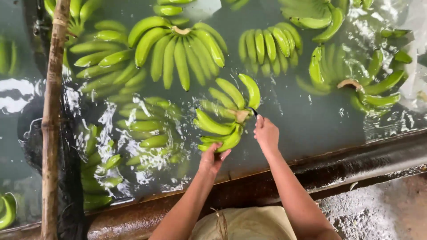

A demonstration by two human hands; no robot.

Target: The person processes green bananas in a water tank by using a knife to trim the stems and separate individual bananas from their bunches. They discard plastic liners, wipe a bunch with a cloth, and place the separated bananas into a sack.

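At frame centre, above the water-filled tank's rusty rim (356, 155), the left hand (212, 159) grips a green banana cluster (224, 113) from below; the right hand (266, 133) holds a small dark knife (253, 111) against its crown.

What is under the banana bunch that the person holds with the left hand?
Under the banana bunch is the greenish water of the tank. The lower fingers of the bunch dip below the surface. The left hand supports it from the near side. The tank bottom there cannot be seen.
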